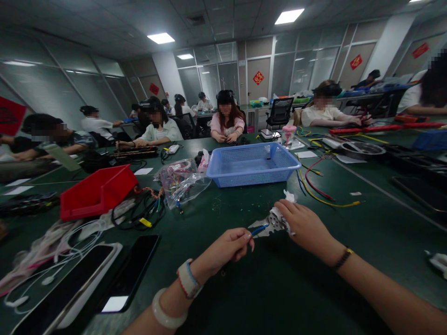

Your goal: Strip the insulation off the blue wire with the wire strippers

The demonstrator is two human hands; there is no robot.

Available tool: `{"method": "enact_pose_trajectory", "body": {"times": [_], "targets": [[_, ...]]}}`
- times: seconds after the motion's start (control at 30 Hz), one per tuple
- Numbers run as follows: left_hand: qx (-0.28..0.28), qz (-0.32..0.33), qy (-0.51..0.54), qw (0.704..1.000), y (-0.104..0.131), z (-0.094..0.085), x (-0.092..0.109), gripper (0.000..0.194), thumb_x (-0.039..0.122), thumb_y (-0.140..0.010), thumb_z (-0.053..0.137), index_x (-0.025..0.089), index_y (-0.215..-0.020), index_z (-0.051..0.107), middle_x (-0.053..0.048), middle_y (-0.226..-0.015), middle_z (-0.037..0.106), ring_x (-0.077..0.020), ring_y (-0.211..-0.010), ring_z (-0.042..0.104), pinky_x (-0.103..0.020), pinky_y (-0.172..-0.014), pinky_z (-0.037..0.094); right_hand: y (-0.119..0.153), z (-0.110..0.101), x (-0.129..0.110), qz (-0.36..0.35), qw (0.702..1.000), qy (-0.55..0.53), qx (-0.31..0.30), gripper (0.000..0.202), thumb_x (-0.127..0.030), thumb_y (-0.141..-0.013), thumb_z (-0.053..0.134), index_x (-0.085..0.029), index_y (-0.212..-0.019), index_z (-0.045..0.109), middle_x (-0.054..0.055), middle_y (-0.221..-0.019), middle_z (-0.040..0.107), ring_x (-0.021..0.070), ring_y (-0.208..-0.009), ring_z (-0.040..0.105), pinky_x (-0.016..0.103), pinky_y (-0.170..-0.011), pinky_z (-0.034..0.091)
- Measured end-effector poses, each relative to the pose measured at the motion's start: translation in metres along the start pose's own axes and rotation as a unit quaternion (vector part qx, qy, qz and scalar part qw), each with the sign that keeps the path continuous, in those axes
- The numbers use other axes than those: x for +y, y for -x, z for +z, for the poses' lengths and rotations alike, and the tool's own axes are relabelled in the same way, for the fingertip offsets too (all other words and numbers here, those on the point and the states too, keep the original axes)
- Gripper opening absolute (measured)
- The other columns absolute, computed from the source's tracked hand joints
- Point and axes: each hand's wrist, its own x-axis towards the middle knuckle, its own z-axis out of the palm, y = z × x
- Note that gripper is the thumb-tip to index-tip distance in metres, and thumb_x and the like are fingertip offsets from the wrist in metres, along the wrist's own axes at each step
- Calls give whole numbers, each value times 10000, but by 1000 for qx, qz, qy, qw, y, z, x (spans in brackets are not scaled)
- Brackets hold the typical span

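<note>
In my left hand (234, 246) a short blue wire (259, 230) is pinched between thumb and fingers. My right hand (305, 225) is closed around the handles of a wire stripper (274, 224), whose grips are wrapped in white tissue (289, 197). The stripper's metal jaws point left, toward my left hand, and the blue wire lies at them. Whether the jaws bite on the wire I cannot tell. Small green scraps are scattered on the dark green table just beyond the jaws.
Beyond my hands stands a blue plastic basket (251, 179). On the left are a red bin (98, 193), a clear bag of wires (181, 181), a black phone (134, 270) and white earphones (49, 279). Red and yellow cables (328, 197) lie right. Several people sit around the tables.
</note>
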Motion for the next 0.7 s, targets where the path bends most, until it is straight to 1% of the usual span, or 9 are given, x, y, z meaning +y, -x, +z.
{"method": "enact_pose_trajectory", "body": {"times": [0.17,0.33,0.53,0.7], "targets": [[2,-1,-6,1000,2,2,4,323,448,-906,480,147,-826,567,86,-507,383,-67,-457,313,-210,-479,230,1,3,1,-8,1000,-20,-4,542,-59,-723,494,-130,-1260,467,152,-1263,565,251,-1033,591,407,-894,494],[4,-6,-8,1000,2,2,4,330,462,-898,487,150,-825,565,87,-511,385,-68,-458,314,-213,-484,233,0,4,1,2,999,-40,6,556,-54,-718,479,-151,-1264,456,145,-1266,560,239,-1028,598,395,-868,500],[6,-10,-2,1000,2,1,5,343,483,-891,492,151,-838,564,88,-517,383,-68,-459,303,-214,-479,222,-1,3,1,-8,1000,-15,-23,503,-54,-733,481,-136,-1229,478,136,-1201,585,237,-986,594,382,-850,490],[9,-13,-9,1000,2,2,6,346,478,-893,487,148,-831,568,88,-507,381,-68,-454,300,-212,-473,220,-1,2,2,-16,1000,-5,-23,510,-46,-711,499,-146,-1211,489,123,-1174,589,226,-960,591,350,-821,483]]}}
